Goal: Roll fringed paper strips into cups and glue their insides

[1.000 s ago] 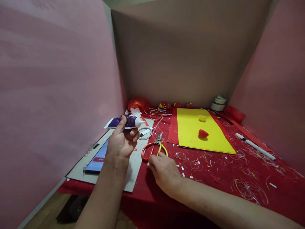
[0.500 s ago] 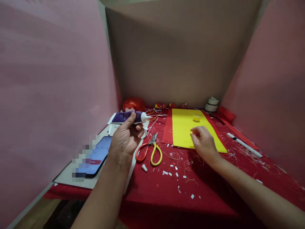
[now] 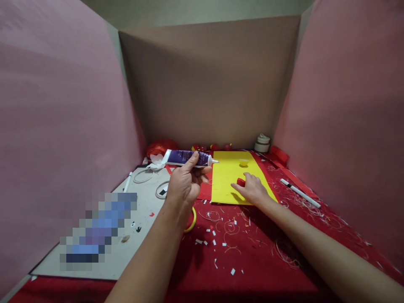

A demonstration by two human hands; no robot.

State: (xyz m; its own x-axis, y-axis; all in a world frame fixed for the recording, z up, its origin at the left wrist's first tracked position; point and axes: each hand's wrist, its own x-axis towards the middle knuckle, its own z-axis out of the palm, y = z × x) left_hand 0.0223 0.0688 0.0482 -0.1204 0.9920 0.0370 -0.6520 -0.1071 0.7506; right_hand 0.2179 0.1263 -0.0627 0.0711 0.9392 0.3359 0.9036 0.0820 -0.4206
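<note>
My left hand (image 3: 189, 179) is closed around a purple glue tube (image 3: 184, 158), held level above the table with its uncapped white nozzle pointing right. My right hand (image 3: 254, 188) is low over the yellow sheet (image 3: 225, 172), thumb and index finger spread apart. Between those fingers is a small red rolled piece (image 3: 240, 182); whether it touches the sheet or the fingers is hard to tell. A little yellow cup-shaped piece (image 3: 243, 162) stands farther back on the same sheet. Behind my left forearm, the scissors (image 3: 191, 223) show only part of their handles.
Paper scraps and thread bits litter the red tablecloth (image 3: 202, 273). A white marker (image 3: 301, 193) lies at right. At left, a grey board (image 3: 104, 269) bears wire rings and a blurred-out phone. Small red-and-yellow items and a white jar (image 3: 262, 144) line the back wall.
The view has shifted, so the table appears farther left. My right hand has lowered over the yellow sheet and its fingers have spread, exposing the red piece. The left still grips the tube.
</note>
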